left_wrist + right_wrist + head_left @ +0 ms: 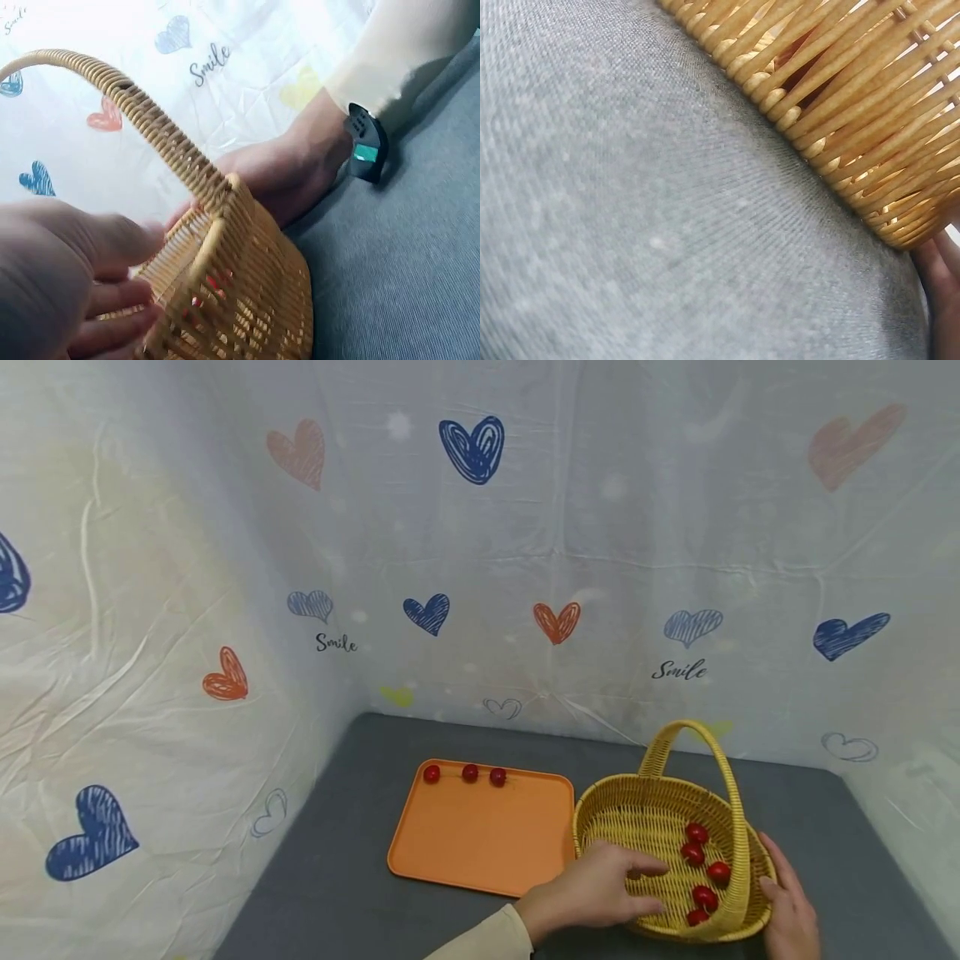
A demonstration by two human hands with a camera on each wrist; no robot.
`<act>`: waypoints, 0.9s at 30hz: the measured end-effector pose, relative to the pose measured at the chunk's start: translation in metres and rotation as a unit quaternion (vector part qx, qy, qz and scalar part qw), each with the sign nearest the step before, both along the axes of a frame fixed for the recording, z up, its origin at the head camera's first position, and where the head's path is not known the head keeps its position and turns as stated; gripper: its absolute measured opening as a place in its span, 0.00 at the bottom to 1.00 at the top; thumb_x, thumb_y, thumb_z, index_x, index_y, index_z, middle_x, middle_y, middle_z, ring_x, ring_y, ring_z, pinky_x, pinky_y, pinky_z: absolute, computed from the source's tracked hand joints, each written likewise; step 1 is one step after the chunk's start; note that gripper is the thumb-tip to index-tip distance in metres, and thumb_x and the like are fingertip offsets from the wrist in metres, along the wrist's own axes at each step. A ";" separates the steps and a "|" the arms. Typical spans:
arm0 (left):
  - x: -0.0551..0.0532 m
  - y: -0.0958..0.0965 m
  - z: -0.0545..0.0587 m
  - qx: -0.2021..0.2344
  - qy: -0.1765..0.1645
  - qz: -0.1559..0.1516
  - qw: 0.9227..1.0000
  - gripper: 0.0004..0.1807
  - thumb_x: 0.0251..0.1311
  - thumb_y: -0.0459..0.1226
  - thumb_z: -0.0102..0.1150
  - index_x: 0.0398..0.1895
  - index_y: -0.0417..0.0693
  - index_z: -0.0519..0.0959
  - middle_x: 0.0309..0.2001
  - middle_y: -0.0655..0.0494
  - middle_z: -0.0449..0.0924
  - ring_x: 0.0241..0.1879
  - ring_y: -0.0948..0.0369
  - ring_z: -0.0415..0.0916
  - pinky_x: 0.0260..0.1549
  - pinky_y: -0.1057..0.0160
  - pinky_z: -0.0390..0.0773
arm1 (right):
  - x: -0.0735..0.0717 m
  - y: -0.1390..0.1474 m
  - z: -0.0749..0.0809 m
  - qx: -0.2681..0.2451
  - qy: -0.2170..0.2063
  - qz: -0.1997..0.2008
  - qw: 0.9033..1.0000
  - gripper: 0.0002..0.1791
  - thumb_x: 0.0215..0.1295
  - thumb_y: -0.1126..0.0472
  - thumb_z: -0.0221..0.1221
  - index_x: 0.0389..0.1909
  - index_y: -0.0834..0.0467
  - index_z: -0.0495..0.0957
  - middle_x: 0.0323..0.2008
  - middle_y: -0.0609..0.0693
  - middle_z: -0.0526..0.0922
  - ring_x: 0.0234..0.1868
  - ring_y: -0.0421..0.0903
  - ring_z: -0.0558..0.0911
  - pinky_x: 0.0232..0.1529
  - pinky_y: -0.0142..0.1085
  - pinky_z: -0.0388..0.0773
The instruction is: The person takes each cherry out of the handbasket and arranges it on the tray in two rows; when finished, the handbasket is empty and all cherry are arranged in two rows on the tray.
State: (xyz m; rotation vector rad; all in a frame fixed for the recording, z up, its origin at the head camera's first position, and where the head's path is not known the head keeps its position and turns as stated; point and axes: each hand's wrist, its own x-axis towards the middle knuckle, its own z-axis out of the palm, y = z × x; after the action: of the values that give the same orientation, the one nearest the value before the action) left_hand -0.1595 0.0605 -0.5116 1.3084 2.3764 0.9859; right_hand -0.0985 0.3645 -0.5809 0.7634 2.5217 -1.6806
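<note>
A yellow wicker basket [637, 827] with a tall arched handle stands on the table. Several small, shiny red fruits, cherry-like, lie in its right half, among them one red fruit [718, 872]. My left hand [592, 889] reaches over the basket's front left rim, thumb and fingers apart and nothing between them, a little left of the fruits. At the basket's right end, my right hand [793, 910] holds the side by the rim. In the left wrist view, the handle [161, 131] rises between my left hand [67, 277] and my right hand [277, 176].
Left of the basket, close against it, lies an orange tray [480, 835]. Three red fruits sit along its far edge, the middle one [470, 773] between the other two. A dark grey cloth [315, 860] covers the table. Behind hangs a white curtain [600, 527] printed with hearts.
</note>
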 end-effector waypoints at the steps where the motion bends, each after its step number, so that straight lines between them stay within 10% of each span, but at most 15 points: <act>1: 0.000 0.004 0.001 -0.009 0.001 -0.002 1.000 0.22 0.75 0.47 0.70 0.69 0.55 0.86 0.61 0.69 0.89 0.55 0.79 0.84 0.48 0.84 0.77 | 0.000 0.000 0.000 0.001 0.003 0.001 1.000 0.33 0.90 0.51 0.28 0.90 0.29 0.37 0.90 0.61 0.42 0.84 0.71 0.55 0.40 0.13 0.64; 21: -0.003 0.076 -0.013 -0.120 0.011 -0.042 0.992 0.11 0.75 0.43 0.70 0.56 0.62 0.93 0.41 0.77 0.92 0.31 0.88 0.78 0.34 0.87 0.74 | 0.001 -0.002 0.001 0.012 0.004 -0.007 1.000 0.33 0.90 0.52 0.28 0.90 0.31 0.39 0.90 0.60 0.42 0.84 0.71 0.55 0.40 0.14 0.63; 27: -0.007 0.088 -0.018 -0.118 0.079 -0.059 0.988 0.07 0.74 0.43 0.71 0.45 0.65 0.96 0.36 0.80 0.91 0.28 0.89 0.75 0.34 0.88 0.71 | 0.000 -0.003 0.001 0.014 0.007 -0.015 1.000 0.33 0.90 0.52 0.29 0.90 0.31 0.40 0.89 0.59 0.44 0.84 0.71 0.57 0.39 0.13 0.63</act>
State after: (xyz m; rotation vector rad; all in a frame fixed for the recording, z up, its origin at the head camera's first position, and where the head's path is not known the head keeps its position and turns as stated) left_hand -0.1662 0.1485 -0.5301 1.4601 2.4067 0.5663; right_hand -0.0985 0.3613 -0.5802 0.7979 2.5612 -1.6700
